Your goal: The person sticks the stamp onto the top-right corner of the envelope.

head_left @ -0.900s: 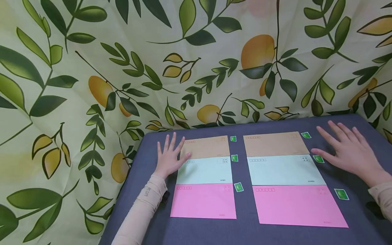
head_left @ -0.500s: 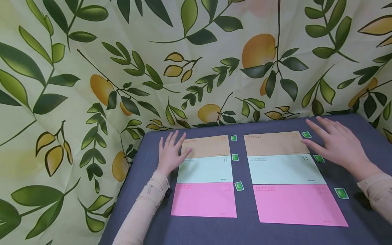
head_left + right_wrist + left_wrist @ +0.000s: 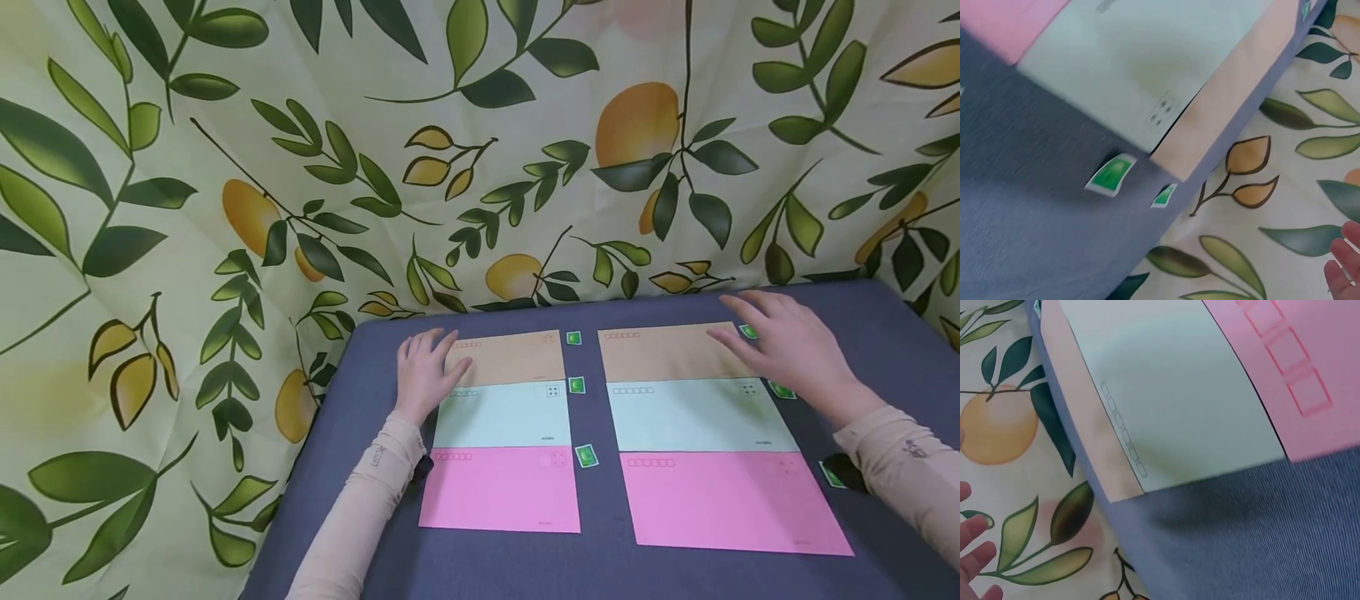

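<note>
My left hand (image 3: 427, 379) hovers over the left edge of the left column of envelopes, fingers slightly bent and holding nothing. That column has a tan envelope (image 3: 517, 360), a light blue envelope (image 3: 510, 417) and a pink envelope (image 3: 502, 492). Over the upper right corner of the right column's tan envelope (image 3: 660, 350) is my right hand (image 3: 795, 346), fingers loosely spread, nothing in them. Below that envelope lie another light blue envelope (image 3: 690, 415) and pink envelope (image 3: 735, 504). Green stamps (image 3: 1112, 175) lie right of it, partly covered by the hand and wrist in the head view.
A dark blue cloth (image 3: 525, 567) covers the table. Between the two columns lie more green stamps (image 3: 587, 456), one beside each left envelope. Behind the table hangs a white curtain (image 3: 337, 50) printed with leaves and fruit.
My right hand has moved left, from beyond the stamps to over the right tan envelope's corner. The left hand has shifted slightly right, its fingers more bent. Envelopes and stamps stay put.
</note>
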Tool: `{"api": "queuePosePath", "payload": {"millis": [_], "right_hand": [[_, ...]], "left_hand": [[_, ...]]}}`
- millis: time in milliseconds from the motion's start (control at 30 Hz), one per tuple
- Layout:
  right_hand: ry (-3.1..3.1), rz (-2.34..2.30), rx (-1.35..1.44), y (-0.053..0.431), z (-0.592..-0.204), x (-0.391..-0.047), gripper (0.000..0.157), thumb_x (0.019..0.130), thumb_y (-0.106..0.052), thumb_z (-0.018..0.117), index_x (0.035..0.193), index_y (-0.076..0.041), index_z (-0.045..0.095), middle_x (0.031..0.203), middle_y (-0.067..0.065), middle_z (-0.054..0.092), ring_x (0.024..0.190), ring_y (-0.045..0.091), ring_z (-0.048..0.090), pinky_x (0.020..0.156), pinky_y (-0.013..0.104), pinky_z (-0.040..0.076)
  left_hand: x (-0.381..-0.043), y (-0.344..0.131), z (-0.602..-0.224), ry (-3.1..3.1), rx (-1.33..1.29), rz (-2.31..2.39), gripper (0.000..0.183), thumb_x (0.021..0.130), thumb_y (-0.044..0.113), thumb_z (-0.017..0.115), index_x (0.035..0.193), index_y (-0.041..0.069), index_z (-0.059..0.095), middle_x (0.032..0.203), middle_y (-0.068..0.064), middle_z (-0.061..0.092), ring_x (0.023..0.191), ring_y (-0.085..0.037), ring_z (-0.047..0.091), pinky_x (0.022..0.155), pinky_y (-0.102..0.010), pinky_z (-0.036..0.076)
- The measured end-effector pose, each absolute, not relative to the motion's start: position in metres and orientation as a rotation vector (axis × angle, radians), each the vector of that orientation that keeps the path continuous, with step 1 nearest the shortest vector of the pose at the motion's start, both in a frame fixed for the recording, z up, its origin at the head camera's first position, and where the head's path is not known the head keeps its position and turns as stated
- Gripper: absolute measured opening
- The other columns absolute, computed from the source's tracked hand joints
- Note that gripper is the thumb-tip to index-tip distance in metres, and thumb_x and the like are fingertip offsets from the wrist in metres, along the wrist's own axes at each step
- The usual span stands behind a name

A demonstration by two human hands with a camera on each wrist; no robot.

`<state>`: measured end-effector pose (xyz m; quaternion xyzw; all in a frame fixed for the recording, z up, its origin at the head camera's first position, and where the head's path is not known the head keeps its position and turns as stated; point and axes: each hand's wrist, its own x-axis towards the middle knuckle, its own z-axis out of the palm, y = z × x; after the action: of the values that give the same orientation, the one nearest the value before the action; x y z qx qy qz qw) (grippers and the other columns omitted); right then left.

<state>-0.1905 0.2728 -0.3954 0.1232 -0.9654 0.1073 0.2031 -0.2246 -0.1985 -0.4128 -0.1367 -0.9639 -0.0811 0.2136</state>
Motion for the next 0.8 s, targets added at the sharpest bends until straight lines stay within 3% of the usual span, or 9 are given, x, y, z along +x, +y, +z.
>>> {"api": "queuePosePath", "payload": {"millis": [333,800], "right_hand": [[-2.723,0.441,0.309,0.244,-0.391,-0.202,0.051,0.091,-0.038,0.057,0.125,-0.001,0.053,0.123,0.027,0.05,0.112,0.045,0.044,0.09,0.061,0.035],[-2.717,0.676,0.301,0.2,-0.396,-0.217,0.046,0.093,-0.037,0.054,0.123,-0.002,0.056,0.114,0.022,0.054,0.104,0.04,0.05,0.086,0.055,0.04]], "left_hand": [[-0.232,-0.191,-0.422,-2.72,-0.312,-0.33,0.036,0.084,0.04,0.065,0.109,0.015,0.069,0.105,-0.008,0.064,0.1,-0.026,0.052,0.092,-0.047,0.033],[-0.239,-0.195,-0.438,-2.876,-0.149,-0.342,0.038,0.083,0.043,0.065,0.109,0.015,0.069,0.107,-0.008,0.066,0.1,-0.027,0.051,0.088,-0.045,0.031]]}}
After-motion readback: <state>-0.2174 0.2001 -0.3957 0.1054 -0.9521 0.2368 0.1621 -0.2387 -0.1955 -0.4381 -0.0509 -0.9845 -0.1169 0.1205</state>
